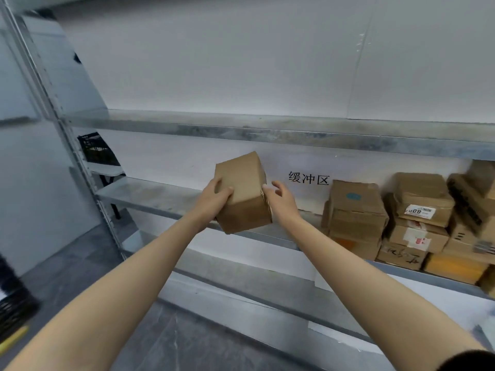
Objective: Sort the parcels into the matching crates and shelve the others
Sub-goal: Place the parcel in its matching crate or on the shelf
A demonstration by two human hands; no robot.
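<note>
Head view: plain brown cardboard parcel (245, 183), tilted

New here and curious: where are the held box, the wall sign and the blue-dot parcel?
held box (242, 180), head view, upper face.
wall sign (308, 179), head view, middle character.
blue-dot parcel (354, 196), head view, its blue sticker.

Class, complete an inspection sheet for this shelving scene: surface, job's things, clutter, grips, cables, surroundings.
Surface: metal shelf, bare at its left, loaded at its right.
Job's things: cardboard box held tilted in front of the shelf; stacked parcels on the shelf's right, some labelled.
Clutter: nothing seen.
Grips: left hand grips the box's left side; right hand relaxed, thumb at the box's right edge.
Cables: nothing seen.
Surroundings: white wall with a printed sign; black crate far left; grey floor.
</note>
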